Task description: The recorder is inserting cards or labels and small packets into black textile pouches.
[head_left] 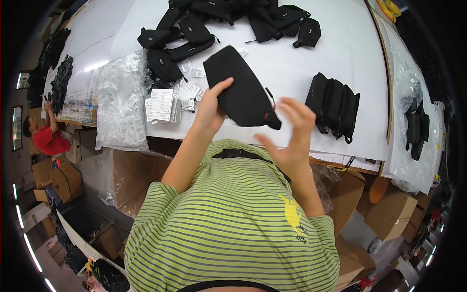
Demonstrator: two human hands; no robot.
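My left hand (210, 108) grips the left edge of a black fabric pouch (241, 87), thumb on top, holding it above the white table (301, 63). My right hand (292, 134) hovers just right of the pouch's lower corner, fingers spread and blurred, holding nothing. A small red spot shows near that corner of the pouch.
A heap of black pouches (219, 19) lies at the back of the table. A neat row of pouches (334, 104) stands to the right. White cards (163, 104) and a bag of small clear packets (119, 102) sit at left. Cardboard boxes (391, 214) crowd the floor. Another person (46, 136) works far left.
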